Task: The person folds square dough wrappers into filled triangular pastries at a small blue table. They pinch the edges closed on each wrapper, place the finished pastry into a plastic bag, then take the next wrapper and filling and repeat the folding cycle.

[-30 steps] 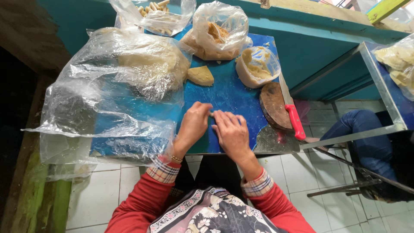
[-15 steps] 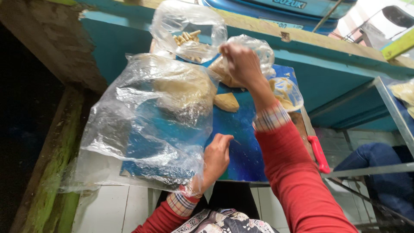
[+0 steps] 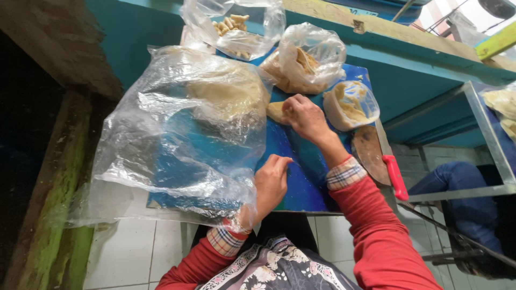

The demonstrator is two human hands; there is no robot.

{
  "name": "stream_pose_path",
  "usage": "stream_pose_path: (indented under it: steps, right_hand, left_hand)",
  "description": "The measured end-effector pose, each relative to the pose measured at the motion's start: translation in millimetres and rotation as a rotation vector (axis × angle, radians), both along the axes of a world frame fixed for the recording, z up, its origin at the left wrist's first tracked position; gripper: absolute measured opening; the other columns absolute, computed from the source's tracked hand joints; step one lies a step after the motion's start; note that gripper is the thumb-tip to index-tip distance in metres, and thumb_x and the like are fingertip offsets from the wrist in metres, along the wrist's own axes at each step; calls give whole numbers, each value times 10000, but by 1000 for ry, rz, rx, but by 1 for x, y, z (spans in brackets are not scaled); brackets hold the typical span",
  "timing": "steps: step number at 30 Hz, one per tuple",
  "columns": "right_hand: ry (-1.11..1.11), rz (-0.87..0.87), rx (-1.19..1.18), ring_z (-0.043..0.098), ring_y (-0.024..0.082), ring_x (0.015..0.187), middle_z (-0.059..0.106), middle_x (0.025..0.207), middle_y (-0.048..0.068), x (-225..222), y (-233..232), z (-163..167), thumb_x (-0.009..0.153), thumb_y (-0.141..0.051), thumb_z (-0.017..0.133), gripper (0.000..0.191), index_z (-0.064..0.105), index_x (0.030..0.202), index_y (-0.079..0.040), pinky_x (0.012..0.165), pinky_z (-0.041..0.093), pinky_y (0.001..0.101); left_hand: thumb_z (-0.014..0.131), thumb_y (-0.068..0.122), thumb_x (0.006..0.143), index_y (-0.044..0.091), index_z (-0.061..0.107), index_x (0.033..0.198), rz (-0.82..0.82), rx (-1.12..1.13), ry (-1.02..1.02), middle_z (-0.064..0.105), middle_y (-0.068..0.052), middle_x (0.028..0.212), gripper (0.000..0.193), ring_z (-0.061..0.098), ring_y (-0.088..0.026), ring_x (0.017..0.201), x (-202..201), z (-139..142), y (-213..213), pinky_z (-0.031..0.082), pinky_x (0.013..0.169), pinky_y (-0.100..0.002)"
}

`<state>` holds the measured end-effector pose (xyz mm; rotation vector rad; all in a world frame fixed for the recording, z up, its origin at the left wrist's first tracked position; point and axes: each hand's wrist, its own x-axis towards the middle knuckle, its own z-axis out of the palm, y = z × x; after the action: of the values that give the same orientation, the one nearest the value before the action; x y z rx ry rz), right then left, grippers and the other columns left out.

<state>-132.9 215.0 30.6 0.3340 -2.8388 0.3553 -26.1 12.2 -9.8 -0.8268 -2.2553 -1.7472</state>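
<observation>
My right hand [image 3: 304, 116] reaches across a blue board [image 3: 301, 177] and closes its fingers on a pale yellow piece of dough [image 3: 278, 111] lying beside a big clear plastic sheet [image 3: 183, 134]. My left hand [image 3: 270, 183] rests on the board's near part, fingers loosely curled, touching the edge of that plastic. Under the sheet sits a large lump of dough [image 3: 228, 91].
Two clear bags hold food at the back: one with small sticks [image 3: 236, 27], one with flat pieces [image 3: 306, 59]. A plastic-covered bowl of filling [image 3: 352, 104], a round wooden block [image 3: 372, 156] and a red-handled knife [image 3: 395, 177] lie right. A seated person's jeans-clad leg [image 3: 462, 188] is beyond.
My right hand came back from the far bag to the dough piece on the board. The left hand stayed by the plastic's edge.
</observation>
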Motion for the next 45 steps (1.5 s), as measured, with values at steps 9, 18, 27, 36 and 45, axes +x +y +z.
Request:
stream_pose_path:
  steps: [9,18,27,36,45]
  right_hand:
    - [-172,-63,-354,743,215,930,766,1019,49,-28,33,-15,869,-316,797,231,795,1034,-154,808,557,348]
    - [-253,-93,-195,754,216,859,786,932,74,-39,14,17,789,-298,740,278,790,1021,-154,788,574,358]
    - [-381,-150,-854,650,152,784,720,922,40,-37,8,25,979,-266,698,231,748,1074,-61,729,570,372]
    - [-313,-185,-1623,651,118,738,663,864,0,5,61,4,976,-131,765,111,723,1074,-99,745,622,358]
    - [-71,-12,-829,709,110,889,737,966,15,123,12,11,919,-130,780,156,722,1047,-62,777,582,251]
  left_hand:
    - [608,55,966,64,701,1056,61,-49,-12,681,-148,976,129,685,-373,871,-8,-9,10,547,747,-444]
    - [554,1,945,20,625,1260,169,-100,189,638,-180,1256,323,610,-400,1171,-36,2,53,523,989,-476]
    - [637,119,844,12,551,1308,264,-759,184,489,-196,1515,485,530,-392,1311,-95,-9,73,513,935,-559]
    - [616,31,801,35,680,1191,260,-394,162,558,-191,1440,395,561,-416,1238,-95,-2,63,530,972,-479]
    - [734,187,963,27,716,1023,-78,451,-492,756,-54,900,172,709,-102,777,-28,2,55,581,695,-238]
